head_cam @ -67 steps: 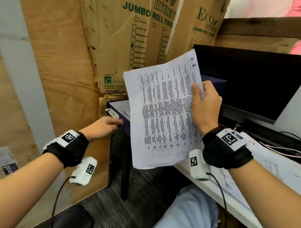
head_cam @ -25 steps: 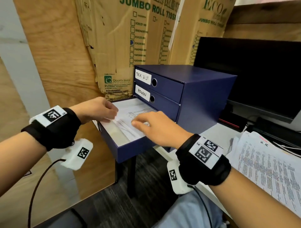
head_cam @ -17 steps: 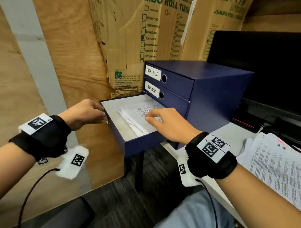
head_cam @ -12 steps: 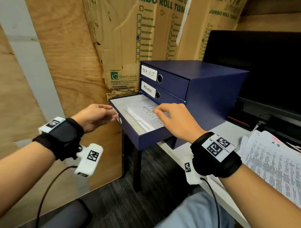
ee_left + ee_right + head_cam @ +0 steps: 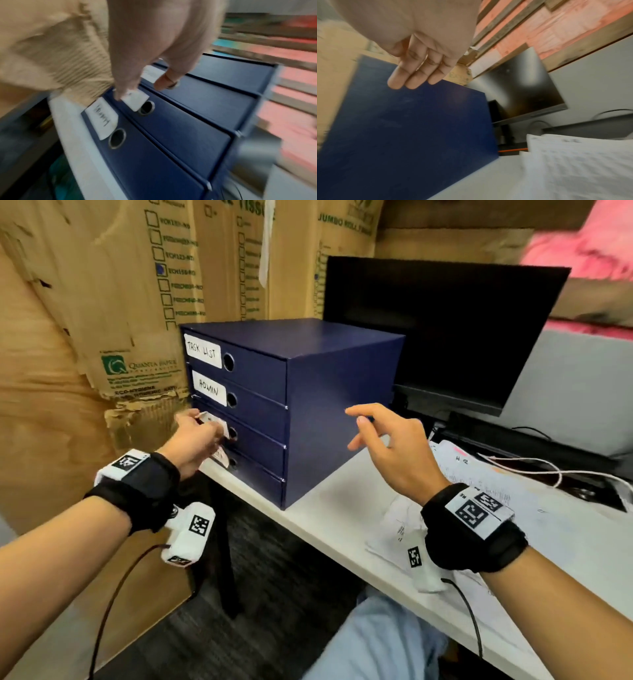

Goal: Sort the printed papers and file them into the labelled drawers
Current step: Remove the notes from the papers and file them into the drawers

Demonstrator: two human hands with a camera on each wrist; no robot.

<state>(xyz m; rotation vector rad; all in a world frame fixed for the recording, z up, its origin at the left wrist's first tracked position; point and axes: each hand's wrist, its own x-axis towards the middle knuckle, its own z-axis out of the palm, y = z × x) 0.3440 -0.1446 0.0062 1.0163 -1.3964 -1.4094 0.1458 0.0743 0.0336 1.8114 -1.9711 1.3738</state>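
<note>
- I see the drawer unit (image 5: 329, 405) standing at the left end of the white desk (image 5: 346, 508): a dark blue box with four stacked drawers, all pushed in flush
- Each drawer front carries a white handwritten label and a round metal-ringed finger hole beside it
- The top label (image 5: 202, 350) reads "TASK LIST"; the second label (image 5: 209, 387) reads "ADMIN"
- I cannot read the two lower labels: one is covered by fingers, the other is blurred
- My left hand (image 5: 193, 440) is at the front of the third drawer (image 5: 260, 443), fingers bent, fingertips touching the drawer's label (image 5: 135, 99) next to its finger hole (image 5: 146, 108)
- The left wrist view shows that label's corner lifted off the drawer face; I cannot tell whether the fingers pinch it or only press on it
- My right hand (image 5: 387, 446) hangs in the air just beside the unit's right side panel, fingers loosely spread and holding nothing
- The printed papers (image 5: 486, 484) lie in a loose stack on the desk to the right of the unit, beneath my right wrist; the top sheet shows dense printed text and a handwritten mark near its upper edge
- A dark monitor (image 5: 445, 330) stands behind the unit, with cardboard boxes (image 5: 120, 285) against the wall at left
</note>
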